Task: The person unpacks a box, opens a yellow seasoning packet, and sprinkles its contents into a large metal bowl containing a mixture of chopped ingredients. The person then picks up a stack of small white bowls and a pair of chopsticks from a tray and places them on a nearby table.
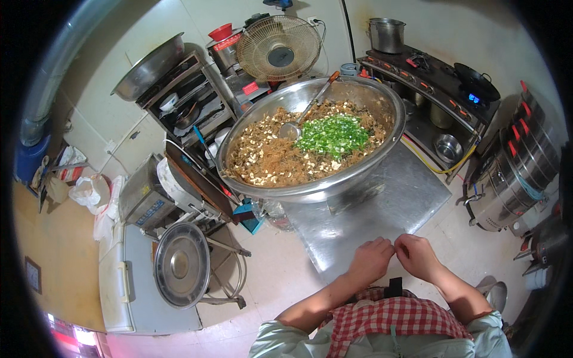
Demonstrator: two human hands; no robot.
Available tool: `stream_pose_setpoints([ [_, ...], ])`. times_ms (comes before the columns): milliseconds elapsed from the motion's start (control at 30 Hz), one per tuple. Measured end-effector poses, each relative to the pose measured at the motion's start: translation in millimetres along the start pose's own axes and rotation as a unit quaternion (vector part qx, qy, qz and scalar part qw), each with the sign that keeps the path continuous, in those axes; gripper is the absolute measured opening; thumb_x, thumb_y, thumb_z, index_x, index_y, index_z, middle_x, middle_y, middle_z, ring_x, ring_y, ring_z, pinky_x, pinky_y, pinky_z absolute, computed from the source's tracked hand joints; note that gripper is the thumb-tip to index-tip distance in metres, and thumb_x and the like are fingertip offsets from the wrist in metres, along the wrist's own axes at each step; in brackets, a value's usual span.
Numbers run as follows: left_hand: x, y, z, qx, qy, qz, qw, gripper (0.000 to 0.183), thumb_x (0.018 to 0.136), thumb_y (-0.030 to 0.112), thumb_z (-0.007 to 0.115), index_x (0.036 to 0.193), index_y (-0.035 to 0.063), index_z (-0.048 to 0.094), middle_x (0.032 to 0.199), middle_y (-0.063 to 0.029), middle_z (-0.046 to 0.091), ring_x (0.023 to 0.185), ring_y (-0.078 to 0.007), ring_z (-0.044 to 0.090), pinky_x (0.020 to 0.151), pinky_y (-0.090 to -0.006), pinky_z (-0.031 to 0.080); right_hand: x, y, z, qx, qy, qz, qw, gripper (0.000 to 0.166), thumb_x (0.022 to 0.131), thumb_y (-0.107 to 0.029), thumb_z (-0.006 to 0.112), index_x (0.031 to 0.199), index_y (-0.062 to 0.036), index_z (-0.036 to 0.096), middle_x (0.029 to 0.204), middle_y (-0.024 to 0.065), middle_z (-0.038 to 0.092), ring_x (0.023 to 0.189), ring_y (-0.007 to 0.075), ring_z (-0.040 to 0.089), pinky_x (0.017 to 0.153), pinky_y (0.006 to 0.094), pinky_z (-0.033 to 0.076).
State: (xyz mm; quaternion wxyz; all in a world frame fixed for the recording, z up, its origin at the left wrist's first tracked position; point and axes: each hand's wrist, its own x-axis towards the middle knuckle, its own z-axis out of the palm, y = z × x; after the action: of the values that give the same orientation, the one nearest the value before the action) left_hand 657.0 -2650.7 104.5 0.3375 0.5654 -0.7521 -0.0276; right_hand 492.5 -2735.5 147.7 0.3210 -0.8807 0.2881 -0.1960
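Note:
My left hand point(370, 258) and my right hand point(415, 256) meet just past the red checked apron point(398, 317), at the near edge of the metal table point(371, 237). Their fingers are curled and their fingertips touch or nearly touch; whether anything is between them cannot be told. Beyond them a very large steel basin point(313, 194) stands on the table. It holds a brown shredded filling point(277, 156) with pale bits, and a heap of chopped green onion point(333, 136) lies on top. A ladle point(291, 130) rests in the filling, its wooden handle against the far rim.
A gas stove point(421, 83) at the back right carries a steel pot point(386, 36) and a black wok point(476, 83) over a lit blue flame. Stacked steamers point(519, 156) stand at right. A fan point(280, 51) is behind the basin, a round metal lid point(181, 264) at left.

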Motion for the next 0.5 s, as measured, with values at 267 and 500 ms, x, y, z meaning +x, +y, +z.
stream_pose_setpoints([
  [267,20.2,-1.7,-9.2,-0.016,0.090,-0.085,0.992,0.003,0.086,0.011,0.066,0.088,0.0100,0.064,0.085,-0.0086,0.060,0.076,-0.0289,0.061,0.063,-0.0405,0.050,36.2,6.5,-15.9,0.228,-0.047,0.131,0.964,0.016,0.097,-0.015,0.058,0.092,-0.0007,0.061,0.073,0.0076,0.064,0.054,0.0143,0.060,0.051,0.0327,0.051],
  [500,49.0,0.8,-16.2,-0.147,0.126,-0.151,0.969,0.005,0.085,0.006,0.070,0.089,0.0061,0.067,0.081,-0.0084,0.060,0.076,-0.0278,0.059,0.065,-0.0383,0.047,45.8,-5.8,-37.8,0.191,-0.018,0.087,0.978,0.019,0.098,-0.019,0.056,0.097,-0.0001,0.060,0.082,0.0125,0.066,0.075,0.0234,0.066,0.065,0.0368,0.051],
])
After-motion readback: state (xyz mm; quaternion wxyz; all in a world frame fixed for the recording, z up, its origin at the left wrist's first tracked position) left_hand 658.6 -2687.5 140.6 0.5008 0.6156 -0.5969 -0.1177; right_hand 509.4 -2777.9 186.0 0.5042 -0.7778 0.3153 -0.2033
